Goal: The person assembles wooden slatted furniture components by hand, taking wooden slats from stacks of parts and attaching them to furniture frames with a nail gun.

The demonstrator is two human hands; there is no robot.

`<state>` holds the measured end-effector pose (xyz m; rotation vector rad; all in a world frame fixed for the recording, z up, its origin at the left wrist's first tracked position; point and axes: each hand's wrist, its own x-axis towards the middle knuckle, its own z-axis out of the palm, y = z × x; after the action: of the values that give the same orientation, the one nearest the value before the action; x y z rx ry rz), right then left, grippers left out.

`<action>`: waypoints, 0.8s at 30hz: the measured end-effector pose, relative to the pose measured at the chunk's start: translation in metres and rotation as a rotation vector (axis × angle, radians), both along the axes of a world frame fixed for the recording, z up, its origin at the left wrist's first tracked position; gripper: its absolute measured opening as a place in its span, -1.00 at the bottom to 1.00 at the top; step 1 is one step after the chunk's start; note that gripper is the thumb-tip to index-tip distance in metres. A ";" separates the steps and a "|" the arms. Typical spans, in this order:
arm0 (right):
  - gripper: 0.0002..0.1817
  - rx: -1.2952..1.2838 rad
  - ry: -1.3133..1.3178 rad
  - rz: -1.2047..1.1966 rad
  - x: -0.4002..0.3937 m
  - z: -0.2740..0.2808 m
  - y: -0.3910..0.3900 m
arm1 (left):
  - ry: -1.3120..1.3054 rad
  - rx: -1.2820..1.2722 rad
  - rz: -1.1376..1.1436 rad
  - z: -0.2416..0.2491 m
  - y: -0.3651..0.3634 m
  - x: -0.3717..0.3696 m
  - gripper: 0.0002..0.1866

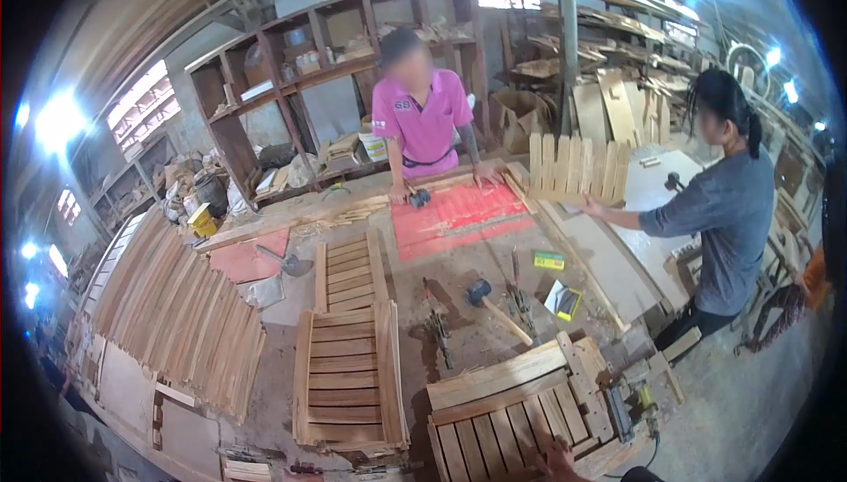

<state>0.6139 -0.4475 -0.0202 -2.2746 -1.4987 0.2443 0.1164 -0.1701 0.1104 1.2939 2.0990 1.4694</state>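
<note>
At the bottom edge, my left hand [556,460] rests on a slatted wooden panel [494,438], fingers apart on the slats and holding nothing I can see. Only part of this hand shows. A thicker board [498,383] lies along the panel's far side, and a wooden block with holes [593,394] sits at its right end. Just right of that is a metal-and-green tool [640,402], possibly a nail gun, with a cord. My right hand is out of view.
Slatted frames [344,380] lie left of the panel, beyond them a stack of wooden strips [176,305]. A mallet [481,292] and clamps [437,323] lie ahead. Across the table, a pink-shirted person [423,111] holds a mallet; another person [719,208] holds a slatted piece [578,169].
</note>
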 end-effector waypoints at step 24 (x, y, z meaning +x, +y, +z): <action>-0.62 -0.090 0.052 -0.118 -0.008 -0.017 -0.002 | -0.393 -0.864 -1.037 0.023 0.000 0.143 -0.93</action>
<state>0.6056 -0.4498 -0.0368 -2.3986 -1.3474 0.3397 0.2596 -0.1702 0.1337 1.2275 1.1730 0.2621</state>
